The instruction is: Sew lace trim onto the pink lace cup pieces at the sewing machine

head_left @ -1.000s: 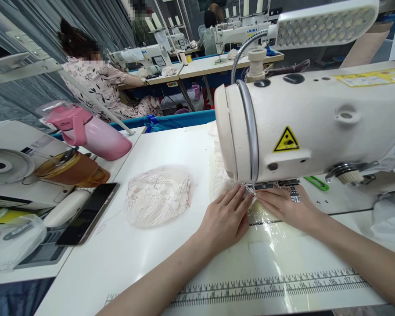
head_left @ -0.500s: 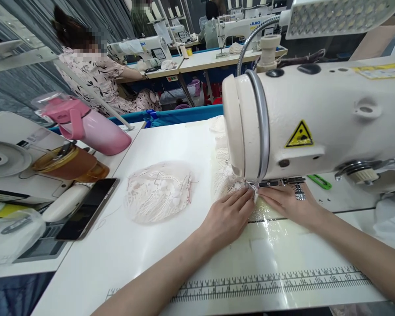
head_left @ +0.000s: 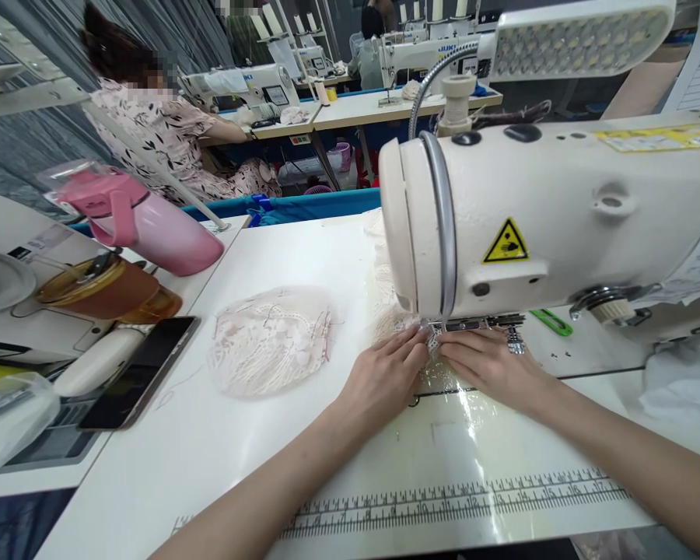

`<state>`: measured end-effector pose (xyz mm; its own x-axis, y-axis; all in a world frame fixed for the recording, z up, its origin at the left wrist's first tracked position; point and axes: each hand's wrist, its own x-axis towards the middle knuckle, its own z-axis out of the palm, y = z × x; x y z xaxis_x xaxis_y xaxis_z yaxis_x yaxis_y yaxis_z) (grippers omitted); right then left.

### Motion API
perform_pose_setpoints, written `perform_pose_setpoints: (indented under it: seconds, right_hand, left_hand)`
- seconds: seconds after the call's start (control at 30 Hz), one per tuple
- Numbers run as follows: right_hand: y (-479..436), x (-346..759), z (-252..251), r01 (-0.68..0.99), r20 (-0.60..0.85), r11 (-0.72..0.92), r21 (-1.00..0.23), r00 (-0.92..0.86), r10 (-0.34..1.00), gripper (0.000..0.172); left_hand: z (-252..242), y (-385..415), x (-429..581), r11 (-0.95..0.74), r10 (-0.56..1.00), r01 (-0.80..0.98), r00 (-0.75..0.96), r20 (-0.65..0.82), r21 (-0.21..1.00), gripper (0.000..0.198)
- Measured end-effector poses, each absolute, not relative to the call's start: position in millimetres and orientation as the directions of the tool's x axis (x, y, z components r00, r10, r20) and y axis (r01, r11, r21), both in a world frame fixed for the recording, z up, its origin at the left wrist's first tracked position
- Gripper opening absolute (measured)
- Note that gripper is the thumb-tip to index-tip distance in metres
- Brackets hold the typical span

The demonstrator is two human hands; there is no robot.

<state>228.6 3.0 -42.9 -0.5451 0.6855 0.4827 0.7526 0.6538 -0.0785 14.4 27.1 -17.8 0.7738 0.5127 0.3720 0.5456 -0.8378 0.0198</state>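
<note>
The person's left hand [head_left: 385,375] lies flat and open, palm down, with its fingers stretched out over a pale cream piece of lace fabric [head_left: 388,311]. The fingertips end just beside the needle area under the head of the cream-coloured industrial sewing machine [head_left: 560,210]. The right hand [head_left: 485,365] is also spread flat and presses on the same lace from the other side. Its fingertips almost meet those of the left hand. Neither hand grips anything; both rest on the cloth. The lace lies on the white surface [head_left: 239,451] beneath the machine head and runs back behind it.

To the left of the hands, apart from them, sits a rounded heap of pinkish-white lace pieces [head_left: 268,348]. Further left a dark smartphone [head_left: 141,372] lies flat, with an amber lidded cup [head_left: 102,286] and a pink flask [head_left: 148,227] on their sides behind it. A printed measuring scale [head_left: 443,504] runs along the near edge of the surface. A green-handled tool [head_left: 551,321] lies behind the right hand. A white LED lamp [head_left: 577,39] on a flexible neck hangs above the machine. In the background a person in a floral blouse [head_left: 163,132] sits at another machine.
</note>
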Motion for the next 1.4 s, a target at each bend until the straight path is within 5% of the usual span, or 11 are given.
perform_pose_setpoints:
  seconds: [0.2,0.47,0.9,1.4]
  right_hand:
    - [4,223,-42,0.775,0.448,0.603,-0.190,-0.478,0.755,0.023]
    - [2,217,-34,0.746,0.529,0.665,-0.038,-0.549,0.647,0.016]
    - [1,219,-34,0.707,0.545,0.703,-0.077,-0.560,0.624,0.020]
    - [2,219,-39,0.723,0.518,0.680,-0.122,-0.538,0.665,0.019]
  left_hand:
    - [-18,28,13,-0.836,0.521,0.546,0.754,0.400,0.059,0.022]
    - [-16,27,15,-0.850,0.476,0.524,0.721,0.503,0.054,0.023]
    - [-19,31,6,-0.877,0.453,0.480,0.816,0.359,0.015,0.035]
    - [-27,26,13,-0.832,0.495,0.552,0.783,0.378,-0.053,0.035]
